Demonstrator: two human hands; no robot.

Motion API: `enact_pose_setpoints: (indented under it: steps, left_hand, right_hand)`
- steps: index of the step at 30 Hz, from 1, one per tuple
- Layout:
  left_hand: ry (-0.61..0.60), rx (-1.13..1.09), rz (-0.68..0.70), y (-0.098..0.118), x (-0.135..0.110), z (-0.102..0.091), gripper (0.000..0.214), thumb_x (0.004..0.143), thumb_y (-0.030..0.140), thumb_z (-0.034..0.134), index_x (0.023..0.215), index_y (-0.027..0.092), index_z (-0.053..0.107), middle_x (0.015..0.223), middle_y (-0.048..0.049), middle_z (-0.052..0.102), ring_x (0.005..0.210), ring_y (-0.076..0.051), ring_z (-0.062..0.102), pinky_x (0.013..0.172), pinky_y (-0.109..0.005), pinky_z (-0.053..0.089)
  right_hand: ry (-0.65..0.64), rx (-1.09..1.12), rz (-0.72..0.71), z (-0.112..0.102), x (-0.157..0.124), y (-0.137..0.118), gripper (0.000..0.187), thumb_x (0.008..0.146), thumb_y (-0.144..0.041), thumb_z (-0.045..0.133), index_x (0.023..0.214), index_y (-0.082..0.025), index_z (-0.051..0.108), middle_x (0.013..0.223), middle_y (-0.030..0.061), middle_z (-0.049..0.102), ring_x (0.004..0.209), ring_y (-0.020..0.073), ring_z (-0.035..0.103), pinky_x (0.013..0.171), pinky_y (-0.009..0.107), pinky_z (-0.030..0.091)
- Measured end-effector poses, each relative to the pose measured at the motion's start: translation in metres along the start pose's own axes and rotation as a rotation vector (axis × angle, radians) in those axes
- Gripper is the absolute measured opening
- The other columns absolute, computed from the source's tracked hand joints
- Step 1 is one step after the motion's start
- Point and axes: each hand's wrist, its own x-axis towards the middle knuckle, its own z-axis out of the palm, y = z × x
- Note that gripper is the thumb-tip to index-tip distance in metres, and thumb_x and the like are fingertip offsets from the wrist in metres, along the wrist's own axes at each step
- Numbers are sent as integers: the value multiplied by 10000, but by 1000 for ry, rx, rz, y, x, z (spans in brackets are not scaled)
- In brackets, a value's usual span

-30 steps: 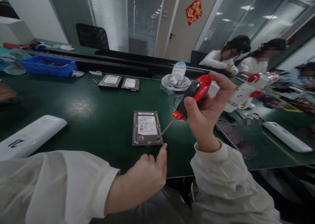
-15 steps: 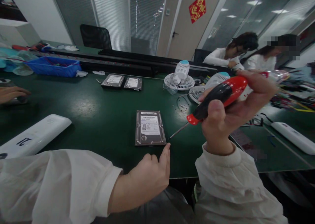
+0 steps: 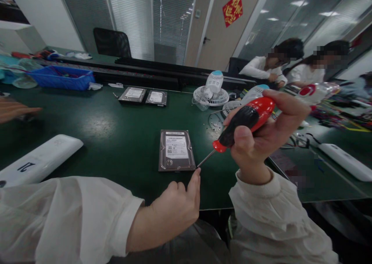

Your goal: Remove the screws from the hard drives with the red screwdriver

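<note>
A hard drive (image 3: 177, 150) lies label up on the green table in front of me. My left hand (image 3: 181, 202) is at its near right corner, fingers curled and the index fingertip raised there. Whatever the fingertips pinch, if anything, is too small or hidden to name. My right hand (image 3: 258, 140) is wrapped round the handle of a red and black screwdriver (image 3: 241, 122). Its shaft slants down to the left, with the tip at the drive's near right corner, by my left fingertip. Several small screws (image 3: 215, 125) lie beyond the drive, to the right.
Two more hard drives (image 3: 145, 96) lie further back. White fan parts (image 3: 213, 91) stand behind the screws. A blue bin (image 3: 62, 78) is at the back left; white numbered cases (image 3: 43, 159) lie at the sides. Another person's hand (image 3: 19, 111) is at far left; two people sit at back right.
My right hand has moved left and slightly down, bringing the screwdriver tip to the drive's corner by my left fingertip. My left hand is nearly still. The other person's hand at left has shifted.
</note>
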Motion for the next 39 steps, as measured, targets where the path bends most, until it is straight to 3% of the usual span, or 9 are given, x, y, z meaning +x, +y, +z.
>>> enact_pose_setpoints:
  steps: [14, 18, 25, 30, 33, 37, 39]
  left_hand:
    - [6, -5, -6, 0, 0, -1, 463, 946, 137, 434, 1340, -12, 626, 1420, -311, 533, 591, -158, 643, 469, -282, 459]
    - [9, -3, -8, 0, 1, 0, 463, 941, 132, 436, 1339, -4, 630, 1420, -307, 535, 592, -160, 642, 467, -285, 457]
    - [-16, -15, -5, -1, 1, 1, 461, 945, 147, 446, 1342, 4, 630, 1428, -316, 526, 607, -156, 647, 479, -282, 459]
    - [-3, -8, -9, 0, 1, 2, 455, 955, 161, 447, 1343, 10, 632, 1424, -306, 537, 586, -149, 639, 475, -275, 455]
    - [-12, -5, -16, -1, 2, 0, 462, 954, 155, 446, 1357, 11, 621, 1422, -297, 544, 561, -139, 628, 467, -271, 459]
    - [1, 5, -19, -1, 2, -1, 466, 951, 146, 437, 1352, -6, 619, 1406, -296, 560, 553, -141, 628, 471, -272, 471]
    - [7, 5, -16, -1, 2, 0, 467, 949, 140, 430, 1346, -12, 621, 1401, -297, 564, 547, -143, 626, 466, -273, 469]
  right_hand:
    - [-51, -77, 20, -2, -2, 0, 452, 952, -568, 460, 1305, -317, 334, 1322, 105, 428, 700, 126, 590, 628, 364, 570]
    - [-56, -23, 35, -2, 0, 0, 427, 945, -533, 508, 1302, -324, 402, 1300, 101, 449, 708, 132, 606, 628, 371, 582]
    - [4, 247, -112, 6, 15, 11, 460, 794, -412, 744, 1223, -318, 608, 1118, 39, 529, 759, 143, 618, 563, 302, 563]
    - [-150, 309, -41, 1, 25, 7, 491, 811, -340, 706, 1285, -282, 591, 986, 52, 609, 830, 190, 650, 543, 293, 532]
    - [-209, 248, -66, -1, 30, 3, 419, 843, -367, 672, 1253, -294, 626, 992, 44, 641, 853, 197, 664, 558, 305, 541]
    - [-159, 109, -66, 1, 33, 0, 359, 790, -366, 782, 1134, -308, 698, 1007, 26, 671, 845, 182, 645, 627, 321, 579]
    - [-155, 128, -42, 3, 33, 1, 391, 805, -357, 774, 1184, -316, 686, 1015, 23, 698, 847, 182, 663, 678, 342, 599]
